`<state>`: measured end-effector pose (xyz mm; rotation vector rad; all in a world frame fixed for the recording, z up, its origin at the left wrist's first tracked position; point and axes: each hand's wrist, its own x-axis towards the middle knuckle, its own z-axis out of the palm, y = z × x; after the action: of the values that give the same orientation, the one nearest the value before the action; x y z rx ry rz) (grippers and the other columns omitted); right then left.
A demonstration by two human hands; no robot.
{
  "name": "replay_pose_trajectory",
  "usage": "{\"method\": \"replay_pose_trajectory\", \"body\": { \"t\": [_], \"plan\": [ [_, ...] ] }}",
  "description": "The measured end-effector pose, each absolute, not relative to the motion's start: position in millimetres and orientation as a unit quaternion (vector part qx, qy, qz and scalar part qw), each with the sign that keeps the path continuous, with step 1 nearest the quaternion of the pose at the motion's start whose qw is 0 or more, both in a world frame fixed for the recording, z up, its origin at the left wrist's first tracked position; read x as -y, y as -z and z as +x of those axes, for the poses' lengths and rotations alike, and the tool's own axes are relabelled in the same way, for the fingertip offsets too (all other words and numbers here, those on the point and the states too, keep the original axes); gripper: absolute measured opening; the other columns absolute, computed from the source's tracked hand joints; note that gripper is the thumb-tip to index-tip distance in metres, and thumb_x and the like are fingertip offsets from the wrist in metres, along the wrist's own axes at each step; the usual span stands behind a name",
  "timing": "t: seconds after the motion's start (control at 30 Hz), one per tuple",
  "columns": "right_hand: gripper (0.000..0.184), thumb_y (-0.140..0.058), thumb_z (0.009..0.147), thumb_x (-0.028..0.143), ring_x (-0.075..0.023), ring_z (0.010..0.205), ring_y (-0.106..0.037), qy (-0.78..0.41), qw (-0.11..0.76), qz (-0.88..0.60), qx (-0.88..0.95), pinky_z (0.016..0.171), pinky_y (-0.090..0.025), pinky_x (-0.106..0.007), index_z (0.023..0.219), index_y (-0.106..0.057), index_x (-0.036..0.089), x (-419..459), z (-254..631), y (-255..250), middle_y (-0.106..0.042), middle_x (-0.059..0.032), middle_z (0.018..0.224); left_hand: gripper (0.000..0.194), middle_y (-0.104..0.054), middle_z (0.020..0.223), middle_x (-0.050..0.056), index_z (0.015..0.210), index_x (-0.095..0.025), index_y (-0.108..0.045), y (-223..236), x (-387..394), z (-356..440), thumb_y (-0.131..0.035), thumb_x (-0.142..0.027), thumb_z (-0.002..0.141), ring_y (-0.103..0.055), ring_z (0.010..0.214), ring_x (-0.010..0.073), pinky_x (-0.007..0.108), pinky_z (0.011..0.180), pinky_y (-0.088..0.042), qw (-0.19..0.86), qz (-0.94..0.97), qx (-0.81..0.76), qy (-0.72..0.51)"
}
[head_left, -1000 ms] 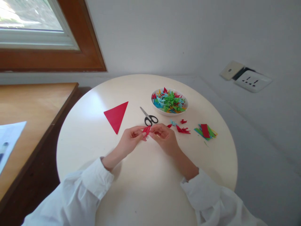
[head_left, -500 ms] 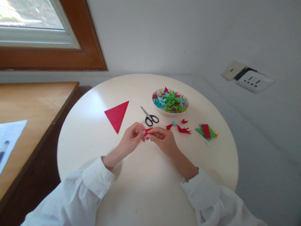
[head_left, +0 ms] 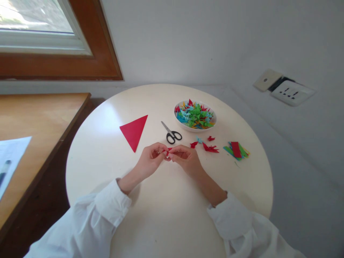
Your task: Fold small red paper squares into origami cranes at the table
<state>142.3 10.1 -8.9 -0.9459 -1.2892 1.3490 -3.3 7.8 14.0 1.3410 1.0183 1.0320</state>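
My left hand and my right hand meet over the middle of the round cream table. Both pinch a small folded red paper piece, mostly hidden between the fingertips. A red paper triangle lies flat to the left of my hands. Black-handled scissors lie just beyond them.
A white bowl full of small folded coloured paper shapes stands at the back right. Loose red and blue folded pieces and a stack of coloured paper strips lie to the right. A wooden desk adjoins the table's left side.
The red piece stood up between my fingertips a second ago; now my fingers have closed over it and it barely shows. My hands have stayed in place.
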Motion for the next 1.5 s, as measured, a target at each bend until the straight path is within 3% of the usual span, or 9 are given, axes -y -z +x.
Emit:
{"method": "replay_pose_trajectory", "body": {
  "t": [0.47, 0.63, 0.8, 1.33, 1.5],
  "plan": [
    [0.011, -0.067, 0.065, 0.028, -0.0115, 0.057, -0.058, -0.575, 0.479, -0.396, 0.532, 0.056, -0.046, -0.026, 0.067, -0.063, 0.018, -11.3, 142.2, 8.7, -0.064, 0.0011, 0.06, 0.011, -0.06, 0.059, 0.002, 0.068, -0.014, -0.056, -13.7, -7.2, -3.1, -0.058, -0.024, 0.072, -0.058, 0.058, 0.0117, 0.023, 0.056, -0.046, 0.541, 0.581, -0.428, -0.431],
    [0.013, -0.064, 0.067, 0.03, -0.011, 0.054, -0.054, -0.546, 0.472, -0.428, 0.544, 0.054, -0.043, -0.025, 0.065, -0.062, 0.018, -12.3, 142.0, 10.6, -0.062, 0.0011, 0.058, 0.011, -0.063, 0.068, 0.005, 0.074, -0.014, -0.058, -9.0, -5.1, -3.0, -0.058, -0.025, 0.075, -0.059, 0.065, 0.0129, 0.024, 0.061, -0.046, 0.507, 0.611, -0.431, -0.43],
    [0.01, -0.062, 0.069, 0.028, -0.0112, 0.054, -0.054, -0.535, 0.472, -0.433, 0.551, 0.055, -0.044, -0.025, 0.066, -0.061, 0.018, -12.2, 143.2, 9.9, -0.061, 0.0017, 0.058, 0.013, -0.064, 0.073, 0.006, 0.081, -0.014, -0.06, -4.0, -4.3, -4.2, -0.056, -0.026, 0.077, -0.059, 0.068, 0.0135, 0.025, 0.062, -0.046, 0.466, 0.639, -0.444, -0.421],
    [0.011, -0.064, 0.068, 0.028, -0.0117, 0.053, -0.058, -0.522, 0.495, -0.43, 0.546, 0.054, -0.048, -0.026, 0.068, -0.06, 0.018, -8.2, 140.5, 6.5, -0.062, 0.0011, 0.06, 0.005, -0.061, 0.067, 0.002, 0.077, -0.015, -0.056, -6.6, -2.9, -3.4, -0.052, -0.015, 0.074, -0.055, 0.063, 0.0121, 0.023, 0.059, -0.043, 0.446, 0.645, -0.453, -0.424],
    [0.019, -0.069, 0.064, 0.025, -0.0111, 0.054, -0.06, -0.541, 0.517, -0.421, 0.513, 0.055, -0.05, -0.025, 0.068, -0.052, 0.018, -8.0, 138.4, 7.8, -0.061, 0.0032, 0.061, 0.009, -0.058, 0.069, 0.001, 0.075, -0.016, -0.055, -2.9, -3.5, -4.1, -0.049, -0.01, 0.072, -0.053, 0.064, 0.0112, 0.023, 0.059, -0.041, 0.437, 0.657, -0.446, -0.422]
  ]
}}
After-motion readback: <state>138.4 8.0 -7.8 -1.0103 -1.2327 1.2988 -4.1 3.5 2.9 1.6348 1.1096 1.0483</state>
